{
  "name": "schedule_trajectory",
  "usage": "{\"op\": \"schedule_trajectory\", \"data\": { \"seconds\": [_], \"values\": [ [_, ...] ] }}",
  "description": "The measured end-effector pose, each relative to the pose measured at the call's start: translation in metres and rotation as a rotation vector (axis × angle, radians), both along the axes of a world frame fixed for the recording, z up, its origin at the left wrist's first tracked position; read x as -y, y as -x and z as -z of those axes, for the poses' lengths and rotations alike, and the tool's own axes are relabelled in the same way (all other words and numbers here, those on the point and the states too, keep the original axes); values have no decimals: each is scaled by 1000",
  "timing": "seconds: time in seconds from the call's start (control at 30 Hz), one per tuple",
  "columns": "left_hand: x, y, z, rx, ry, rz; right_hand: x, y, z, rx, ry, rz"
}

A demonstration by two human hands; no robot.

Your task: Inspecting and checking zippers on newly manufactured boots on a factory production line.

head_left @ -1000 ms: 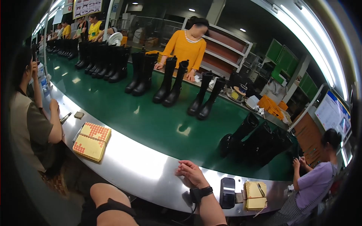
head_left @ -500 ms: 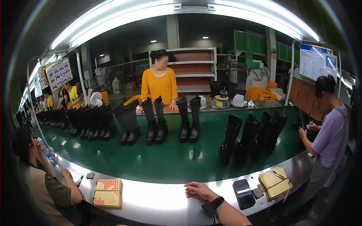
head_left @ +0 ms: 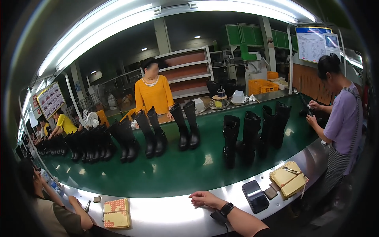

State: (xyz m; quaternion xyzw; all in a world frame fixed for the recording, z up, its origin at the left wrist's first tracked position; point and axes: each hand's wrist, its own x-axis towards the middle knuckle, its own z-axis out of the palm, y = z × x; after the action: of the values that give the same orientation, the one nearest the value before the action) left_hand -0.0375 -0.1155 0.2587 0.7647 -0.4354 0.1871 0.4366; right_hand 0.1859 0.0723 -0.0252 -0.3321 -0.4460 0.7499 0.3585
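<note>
My right hand (head_left: 206, 199) rests on the bare metal ledge (head_left: 166, 211), loosely bent, its fingers stretched toward the left and holding nothing. A black watch (head_left: 226, 209) is on that wrist. Beside the wrist lies a small black block (head_left: 218, 217) with a cord. To the right of my forearm are a black phone (head_left: 255, 196), a brown block (head_left: 271, 192) and a stack of yellow cards (head_left: 288, 179) with a metal tool on top. Another stack of cards with red dots (head_left: 116, 213) sits to the left. My left hand is out of view.
Black tall boots (head_left: 188, 125) stand in rows on the green belt (head_left: 177, 173), with more boots (head_left: 250, 136) nearer on the right. Across it stands a person in orange (head_left: 154, 94). A person in purple (head_left: 341, 110) handles a dark item at right; another person (head_left: 55, 209) sits at left.
The whole view has tilted, so the far side now slopes and things sit shifted. My right hand stays on the ledge with little change.
</note>
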Motion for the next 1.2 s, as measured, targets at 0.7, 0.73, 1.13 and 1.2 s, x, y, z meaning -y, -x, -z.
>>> {"op": "schedule_trajectory", "data": {
  "seconds": [0.7, 0.73, 1.13, 1.2],
  "values": [
    [-239, -12, 298, -189, 2098, -658, 26, 16, -36, 96, -66, 80],
    [-243, -16, 303, -243, 2142, -717, 22, 16, -37, 5, -17, 91],
    [-224, -46, 299, -566, 1829, -431, -21, 25, 15, -354, 225, 118],
    [-227, -43, 301, -511, 1738, -172, -23, 25, 19, -325, 203, 66]
  ]
}}
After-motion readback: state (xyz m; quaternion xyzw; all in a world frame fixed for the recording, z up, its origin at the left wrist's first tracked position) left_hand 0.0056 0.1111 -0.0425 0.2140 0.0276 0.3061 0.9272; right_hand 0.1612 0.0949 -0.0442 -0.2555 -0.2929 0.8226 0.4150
